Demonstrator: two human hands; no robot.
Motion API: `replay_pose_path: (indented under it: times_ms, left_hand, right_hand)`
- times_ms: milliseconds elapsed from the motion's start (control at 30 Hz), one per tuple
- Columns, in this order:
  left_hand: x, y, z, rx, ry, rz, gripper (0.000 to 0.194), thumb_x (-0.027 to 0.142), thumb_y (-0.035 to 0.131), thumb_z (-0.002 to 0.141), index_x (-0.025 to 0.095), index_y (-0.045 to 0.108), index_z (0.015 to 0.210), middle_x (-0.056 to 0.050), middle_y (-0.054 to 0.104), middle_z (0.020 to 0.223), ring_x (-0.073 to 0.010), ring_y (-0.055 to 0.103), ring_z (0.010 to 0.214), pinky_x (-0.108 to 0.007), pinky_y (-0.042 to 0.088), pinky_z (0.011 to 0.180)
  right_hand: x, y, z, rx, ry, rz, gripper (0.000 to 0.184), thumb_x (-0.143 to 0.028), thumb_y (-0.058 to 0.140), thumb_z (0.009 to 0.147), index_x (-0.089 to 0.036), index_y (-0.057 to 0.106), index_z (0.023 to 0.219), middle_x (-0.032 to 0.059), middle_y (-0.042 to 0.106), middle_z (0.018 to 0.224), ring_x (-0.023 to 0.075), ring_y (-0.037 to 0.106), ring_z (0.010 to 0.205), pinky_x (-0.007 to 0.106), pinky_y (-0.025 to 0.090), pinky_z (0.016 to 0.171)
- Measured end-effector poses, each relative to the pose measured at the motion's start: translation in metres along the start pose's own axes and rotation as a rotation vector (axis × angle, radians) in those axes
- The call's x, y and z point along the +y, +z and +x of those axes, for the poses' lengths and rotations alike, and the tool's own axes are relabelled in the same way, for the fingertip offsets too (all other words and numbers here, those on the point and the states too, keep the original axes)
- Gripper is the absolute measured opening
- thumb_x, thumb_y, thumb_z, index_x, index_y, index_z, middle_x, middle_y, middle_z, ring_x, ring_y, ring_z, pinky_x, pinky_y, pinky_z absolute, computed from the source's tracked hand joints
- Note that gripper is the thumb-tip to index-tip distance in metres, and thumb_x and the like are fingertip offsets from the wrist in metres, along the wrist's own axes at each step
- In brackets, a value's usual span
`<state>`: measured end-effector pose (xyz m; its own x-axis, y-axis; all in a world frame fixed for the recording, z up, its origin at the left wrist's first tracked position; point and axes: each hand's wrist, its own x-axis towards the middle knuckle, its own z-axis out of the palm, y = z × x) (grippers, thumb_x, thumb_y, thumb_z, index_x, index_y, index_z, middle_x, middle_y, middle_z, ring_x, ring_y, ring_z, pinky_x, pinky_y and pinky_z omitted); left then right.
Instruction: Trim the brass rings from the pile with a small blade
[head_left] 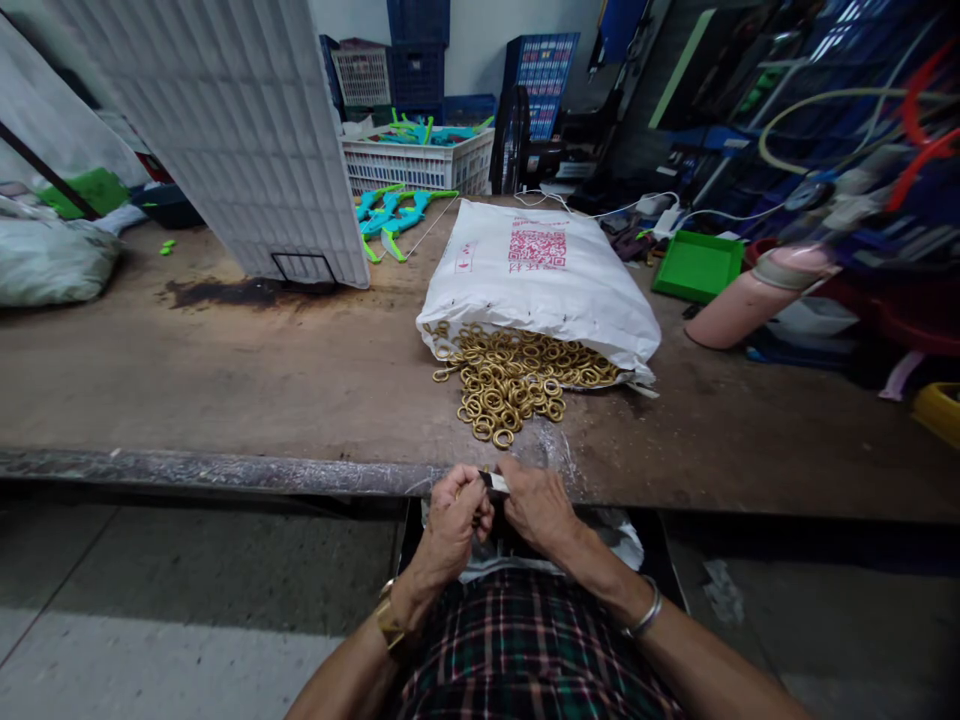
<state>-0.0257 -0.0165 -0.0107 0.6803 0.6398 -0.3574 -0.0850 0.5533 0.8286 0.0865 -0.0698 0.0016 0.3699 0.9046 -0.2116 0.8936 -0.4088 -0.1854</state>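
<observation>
Nearest, above a plaid garment [525, 650], two bare hands meet at the table's edge. The right hand [541, 503] has its fingers closed on a small flat item [498, 484], dark at one end, pale at the other. The left hand [456, 518] is just beside it, fingers curled inward; whether they grip anything cannot be told. Just beyond, gold-coloured rings [504, 398] spill onto the brown table [225, 400] from a white sack [480, 275] lying mouth toward the person. Farther back, blue-and-green plastic pieces [397, 215] lie before a white crate [420, 165].
</observation>
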Motion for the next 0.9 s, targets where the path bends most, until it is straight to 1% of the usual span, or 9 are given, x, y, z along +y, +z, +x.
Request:
replay_pose_path:
  times_ms: [200, 267, 333, 400, 500, 567, 667, 800, 900]
  left_hand:
    - [0.003, 0.0, -0.002, -0.015, 0.021, -0.068, 0.029, 0.041, 0.058, 0.072, 0.017, 0.042, 0.069, 0.007, 0.042, 0.049, -0.004, 0.037, 0.039, -0.015, 0.025, 0.036]
    - [0.004, 0.0, -0.005, -0.038, 0.041, -0.076, 0.028, 0.04, 0.058, 0.073, 0.017, 0.043, 0.069, 0.007, 0.042, 0.049, -0.004, 0.037, 0.039, -0.015, 0.025, 0.036]
    - [0.006, 0.0, -0.008, -0.084, 0.044, -0.087, 0.026, 0.038, 0.059, 0.074, 0.016, 0.045, 0.07, 0.007, 0.041, 0.049, -0.0043, 0.038, 0.039, -0.015, 0.025, 0.035]
    - [0.008, 0.0, -0.011, -0.133, 0.021, -0.122, 0.025, 0.038, 0.059, 0.074, 0.016, 0.047, 0.073, 0.007, 0.041, 0.05, -0.0048, 0.038, 0.039, -0.015, 0.025, 0.034]
    - [0.008, -0.001, -0.011, -0.166, -0.049, -0.215, 0.026, 0.038, 0.059, 0.074, 0.016, 0.047, 0.074, 0.006, 0.043, 0.052, -0.0051, 0.04, 0.04, -0.015, 0.026, 0.033]
    - [0.007, -0.002, -0.009, -0.162, -0.095, -0.256, 0.028, 0.04, 0.06, 0.072, 0.016, 0.045, 0.072, 0.004, 0.046, 0.057, -0.0049, 0.041, 0.042, -0.015, 0.027, 0.034]
    - [0.007, -0.006, -0.005, -0.141, -0.126, -0.26, 0.031, 0.041, 0.062, 0.07, 0.015, 0.046, 0.07, 0.001, 0.051, 0.067, -0.0044, 0.043, 0.045, -0.015, 0.029, 0.035]
    - [0.007, -0.01, -0.002, -0.126, -0.112, -0.239, 0.028, 0.038, 0.062, 0.07, 0.013, 0.05, 0.071, -0.004, 0.057, 0.077, -0.0048, 0.046, 0.049, -0.015, 0.03, 0.037]
    - [0.007, -0.012, 0.0, -0.121, -0.115, -0.257, 0.027, 0.036, 0.063, 0.069, 0.015, 0.048, 0.073, -0.004, 0.06, 0.079, -0.0055, 0.047, 0.049, -0.016, 0.03, 0.038]
  right_hand:
    - [-0.005, -0.001, 0.003, 0.056, 0.002, 0.005, 0.022, -0.011, 0.039, 0.077, -0.017, 0.055, 0.091, 0.0084, 0.067, 0.082, 0.0201, 0.061, 0.07, 0.028, 0.027, 0.055]
    - [0.0, 0.0, 0.009, 0.085, 0.016, 0.007, 0.023, -0.01, 0.039, 0.077, -0.017, 0.055, 0.092, 0.008, 0.067, 0.082, 0.0195, 0.061, 0.07, 0.028, 0.026, 0.054]
    - [0.009, 0.001, 0.016, 0.113, 0.074, -0.003, 0.024, -0.009, 0.038, 0.077, -0.017, 0.055, 0.092, 0.0081, 0.066, 0.08, 0.0186, 0.06, 0.067, 0.027, 0.026, 0.054]
    - [0.02, 0.002, 0.023, 0.161, 0.125, -0.016, 0.023, -0.008, 0.039, 0.075, -0.016, 0.055, 0.089, 0.0079, 0.065, 0.076, 0.0178, 0.059, 0.065, 0.027, 0.026, 0.054]
    - [0.032, 0.005, 0.029, 0.264, 0.103, 0.037, 0.019, -0.012, 0.039, 0.078, -0.016, 0.054, 0.09, 0.0063, 0.064, 0.073, 0.0163, 0.057, 0.063, 0.026, 0.027, 0.055]
    - [0.034, 0.007, 0.032, 0.308, 0.095, 0.08, 0.019, -0.019, 0.04, 0.082, -0.016, 0.052, 0.096, 0.0055, 0.064, 0.074, 0.0156, 0.056, 0.061, 0.026, 0.027, 0.055]
    - [0.029, 0.008, 0.035, 0.301, 0.114, 0.077, 0.021, -0.027, 0.043, 0.083, -0.018, 0.052, 0.099, 0.0052, 0.064, 0.077, 0.0158, 0.056, 0.061, 0.026, 0.026, 0.054]
    - [0.024, 0.006, 0.038, 0.267, 0.106, 0.022, 0.018, -0.028, 0.045, 0.082, -0.02, 0.052, 0.097, 0.0049, 0.065, 0.08, 0.0164, 0.058, 0.065, 0.026, 0.025, 0.053]
    - [0.024, 0.005, 0.039, 0.251, 0.138, 0.014, 0.018, -0.028, 0.045, 0.082, -0.02, 0.052, 0.096, 0.0048, 0.064, 0.078, 0.0167, 0.058, 0.065, 0.025, 0.026, 0.053]
